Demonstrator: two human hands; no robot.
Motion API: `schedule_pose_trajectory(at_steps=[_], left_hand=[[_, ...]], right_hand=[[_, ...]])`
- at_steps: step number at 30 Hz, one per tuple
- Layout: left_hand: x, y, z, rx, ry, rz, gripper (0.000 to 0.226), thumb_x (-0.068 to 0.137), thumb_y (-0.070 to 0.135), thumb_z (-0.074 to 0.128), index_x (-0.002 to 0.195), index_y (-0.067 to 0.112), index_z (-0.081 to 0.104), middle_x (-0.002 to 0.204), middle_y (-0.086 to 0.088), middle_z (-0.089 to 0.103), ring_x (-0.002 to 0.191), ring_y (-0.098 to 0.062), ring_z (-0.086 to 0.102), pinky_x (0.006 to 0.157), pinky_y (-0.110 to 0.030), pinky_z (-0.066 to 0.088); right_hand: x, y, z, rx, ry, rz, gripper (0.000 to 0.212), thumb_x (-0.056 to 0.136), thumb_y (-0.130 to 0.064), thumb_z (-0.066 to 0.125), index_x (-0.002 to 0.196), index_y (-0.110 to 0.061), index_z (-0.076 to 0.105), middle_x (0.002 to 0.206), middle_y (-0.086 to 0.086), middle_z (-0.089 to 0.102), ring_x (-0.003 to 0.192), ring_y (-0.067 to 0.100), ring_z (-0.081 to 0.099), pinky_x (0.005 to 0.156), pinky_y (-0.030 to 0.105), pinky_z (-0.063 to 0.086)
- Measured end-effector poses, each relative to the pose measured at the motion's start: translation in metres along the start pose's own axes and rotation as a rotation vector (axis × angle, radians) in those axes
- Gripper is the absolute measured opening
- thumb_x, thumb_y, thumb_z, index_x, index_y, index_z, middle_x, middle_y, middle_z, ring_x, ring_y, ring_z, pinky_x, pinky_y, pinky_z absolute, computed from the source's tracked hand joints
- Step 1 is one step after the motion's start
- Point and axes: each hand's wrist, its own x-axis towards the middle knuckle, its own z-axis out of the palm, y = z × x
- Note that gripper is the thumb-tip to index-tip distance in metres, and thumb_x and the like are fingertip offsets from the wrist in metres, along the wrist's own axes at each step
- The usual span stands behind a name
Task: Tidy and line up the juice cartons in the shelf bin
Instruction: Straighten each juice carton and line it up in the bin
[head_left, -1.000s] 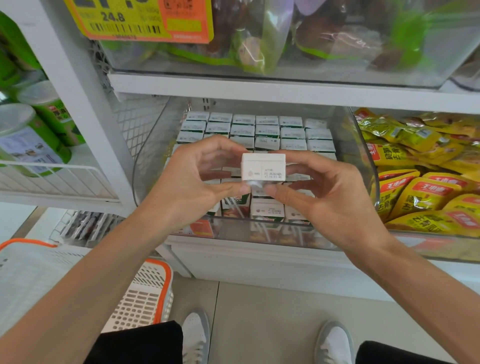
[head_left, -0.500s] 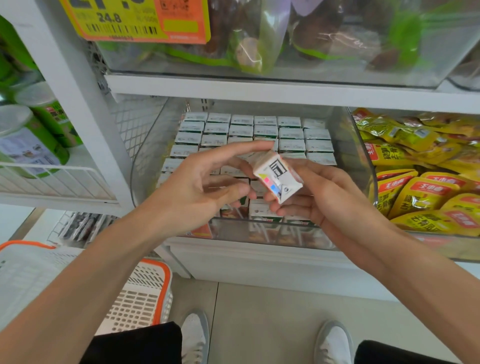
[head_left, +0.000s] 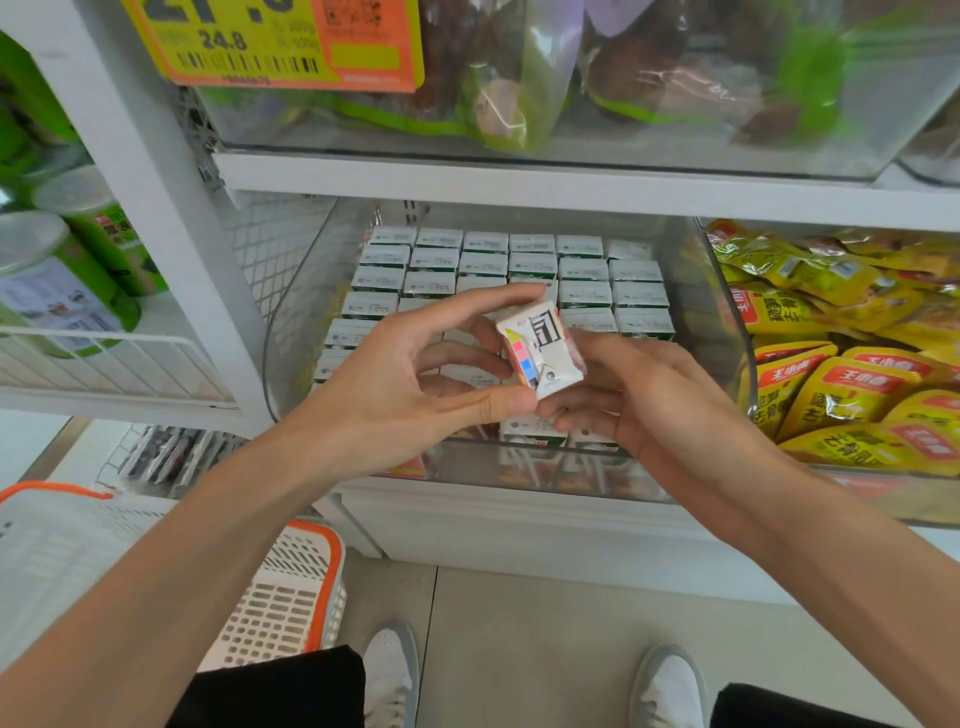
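A small white juice carton (head_left: 540, 349) with a black mark and pink and blue squares is held tilted above the clear shelf bin (head_left: 291, 312). My left hand (head_left: 415, 379) pinches it between thumb and forefinger. From the right, my right hand (head_left: 628, 395) cups the carton with curled fingers. Several more cartons (head_left: 530, 265) stand upright in neat rows at the back of the bin. The front rows lie partly hidden behind my hands.
Yellow snack packets (head_left: 841, 364) fill the bin to the right. Green canisters (head_left: 57, 270) sit on the wire shelf to the left. A white and orange shopping basket (head_left: 291, 597) stands on the floor at lower left, beside my shoes.
The carton has been turned over between both hands, from its plain white end facing me to a tilted face with printed marks. The hands stayed over the front of the bin.
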Motion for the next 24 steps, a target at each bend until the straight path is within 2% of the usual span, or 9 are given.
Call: schedule_pose_trajectory(at_steps=[2, 5, 8, 10, 13, 15, 19, 21, 24], left_hand=[[-0.001, 0.000, 0.001, 0.026, -0.029, 0.009, 0.071, 0.081, 0.025, 0.085, 0.145, 0.043, 0.057, 0.128, 0.013, 0.068, 0.120, -0.012, 0.068, 0.100, -0.031, 0.058], [-0.001, -0.001, 0.001, 0.083, -0.062, 0.034, 0.079, 0.082, 0.012, 0.087, 0.148, 0.041, 0.055, 0.132, 0.017, 0.064, 0.127, -0.012, 0.064, 0.107, -0.035, 0.054], [0.001, -0.004, -0.002, 0.064, -0.070, 0.024, 0.095, 0.075, 0.019, 0.092, 0.153, 0.045, 0.045, 0.133, 0.015, 0.063, 0.127, -0.013, 0.065, 0.107, -0.032, 0.054], [0.002, -0.004, -0.003, 0.066, -0.035, 0.010, 0.100, 0.070, 0.032, 0.094, 0.154, 0.046, 0.042, 0.133, 0.015, 0.066, 0.125, -0.008, 0.065, 0.107, -0.026, 0.051], [0.003, -0.002, -0.003, 0.105, 0.030, 0.017, 0.087, 0.072, 0.045, 0.090, 0.150, 0.039, 0.052, 0.134, 0.017, 0.068, 0.124, -0.005, 0.066, 0.106, -0.035, 0.055], [0.002, 0.000, -0.002, 0.121, 0.078, 0.036, 0.077, 0.074, 0.050, 0.090, 0.143, 0.033, 0.060, 0.133, 0.018, 0.069, 0.123, -0.005, 0.067, 0.105, -0.038, 0.055], [-0.001, 0.004, -0.004, 0.129, 0.164, 0.068, 0.057, 0.075, 0.037, 0.092, 0.128, 0.029, 0.072, 0.118, 0.017, 0.076, 0.109, -0.006, 0.073, 0.095, -0.030, 0.060], [-0.004, 0.002, -0.012, 0.119, 0.168, 0.064, 0.048, 0.079, 0.025, 0.090, 0.124, 0.028, 0.075, 0.113, 0.017, 0.078, 0.105, -0.004, 0.075, 0.090, -0.021, 0.059], [-0.010, 0.000, -0.028, 0.103, 0.141, 0.027, 0.046, 0.081, 0.012, 0.086, 0.123, 0.028, 0.075, 0.113, 0.017, 0.078, 0.107, -0.002, 0.074, 0.089, -0.015, 0.057]], right_hand=[[0.001, -0.002, 0.000, 0.047, 0.004, 0.031, 0.038, 0.105, -0.040, 0.058, 0.117, -0.008, 0.073, 0.094, 0.017, 0.081, 0.075, 0.022, 0.077, 0.063, 0.024, 0.059], [-0.001, -0.002, -0.001, -0.055, -0.031, 0.014, 0.049, 0.094, -0.057, 0.067, 0.124, -0.018, 0.070, 0.100, 0.014, 0.081, 0.086, 0.024, 0.079, 0.070, 0.025, 0.060], [-0.004, 0.002, -0.001, -0.090, -0.005, -0.056, 0.045, 0.091, -0.038, 0.080, 0.128, -0.025, 0.059, 0.102, 0.009, 0.082, 0.091, 0.026, 0.080, 0.083, 0.033, 0.062], [-0.005, 0.004, 0.000, -0.124, 0.010, -0.133, 0.052, 0.087, -0.025, 0.085, 0.129, -0.033, 0.055, 0.103, 0.003, 0.082, 0.097, 0.020, 0.080, 0.087, 0.030, 0.064], [-0.004, 0.005, 0.003, -0.252, 0.051, -0.309, 0.073, 0.077, -0.021, 0.092, 0.137, -0.037, 0.054, 0.106, 0.001, 0.080, 0.100, 0.012, 0.077, 0.084, 0.025, 0.062], [-0.003, 0.006, 0.006, -0.399, 0.078, -0.443, 0.075, 0.073, -0.027, 0.092, 0.140, -0.031, 0.057, 0.111, -0.002, 0.077, 0.103, 0.013, 0.074, 0.085, 0.028, 0.062], [-0.001, 0.012, 0.017, -0.504, 0.082, -0.554, 0.061, 0.071, -0.038, 0.090, 0.126, -0.032, 0.065, 0.111, -0.014, 0.074, 0.103, 0.009, 0.072, 0.083, 0.027, 0.062], [0.001, 0.011, 0.020, -0.487, 0.055, -0.537, 0.060, 0.067, -0.048, 0.090, 0.121, -0.035, 0.065, 0.111, -0.012, 0.072, 0.098, 0.010, 0.071, 0.080, 0.027, 0.062], [0.006, 0.009, 0.017, -0.519, 0.005, -0.512, 0.048, 0.076, -0.041, 0.087, 0.121, -0.033, 0.069, 0.118, -0.010, 0.072, 0.096, 0.011, 0.072, 0.082, 0.028, 0.063]])
